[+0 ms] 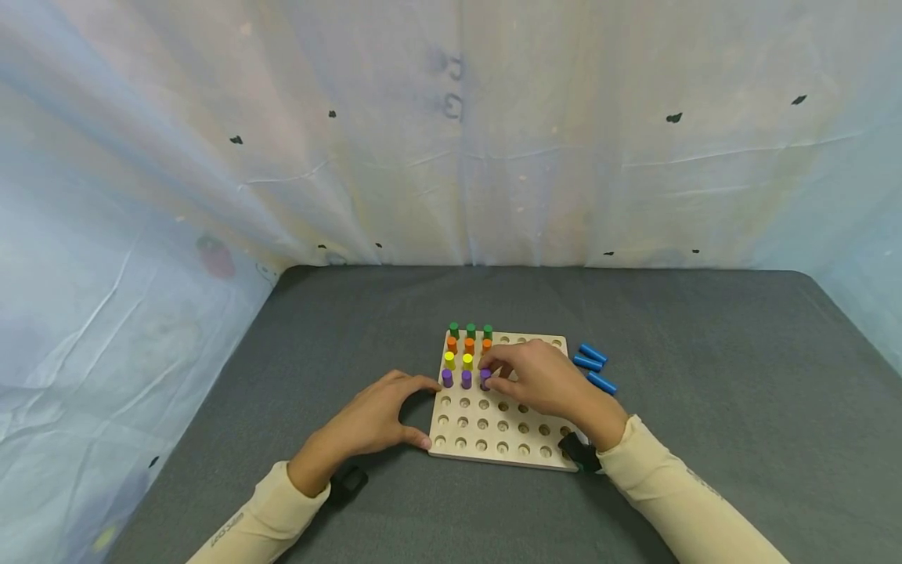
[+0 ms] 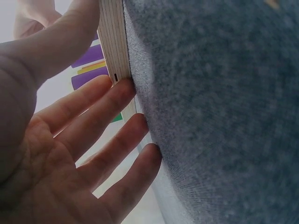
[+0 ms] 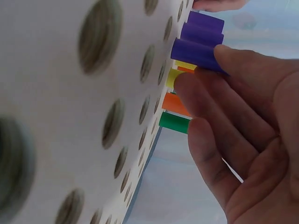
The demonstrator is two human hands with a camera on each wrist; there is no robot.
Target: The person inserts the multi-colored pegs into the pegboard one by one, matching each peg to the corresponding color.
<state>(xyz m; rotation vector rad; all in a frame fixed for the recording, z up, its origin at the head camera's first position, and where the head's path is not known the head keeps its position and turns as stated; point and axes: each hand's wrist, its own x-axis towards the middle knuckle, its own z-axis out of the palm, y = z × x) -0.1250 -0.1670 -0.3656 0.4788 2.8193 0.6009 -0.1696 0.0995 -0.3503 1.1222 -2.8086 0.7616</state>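
A light wooden pegboard (image 1: pixel 503 462) with rows of round holes lies on the table. My right hand (image 1: pixel 539 380) pinches the top of a purple peg (image 3: pixel 196 55) between thumb and forefinger; the peg stands upright at the board, third in its row. Two more purple pegs (image 1: pixel 467 380) stand to its left. Behind them are yellow pegs (image 1: pixel 449 360), partly covered by the right hand, then orange pegs (image 1: pixel 469 345) and green pegs (image 1: pixel 470 330). My left hand (image 1: pixel 373 415) touches the board's left side, its thumb near the front corner and its fingers extended in the left wrist view.
Several loose blue pegs (image 1: pixel 601 383) lie on the grey tabletop (image 1: pixel 705 376), just right of the board. A pale plastic sheet (image 1: pixel 521 196) hangs behind the table, with another sheet at the left.
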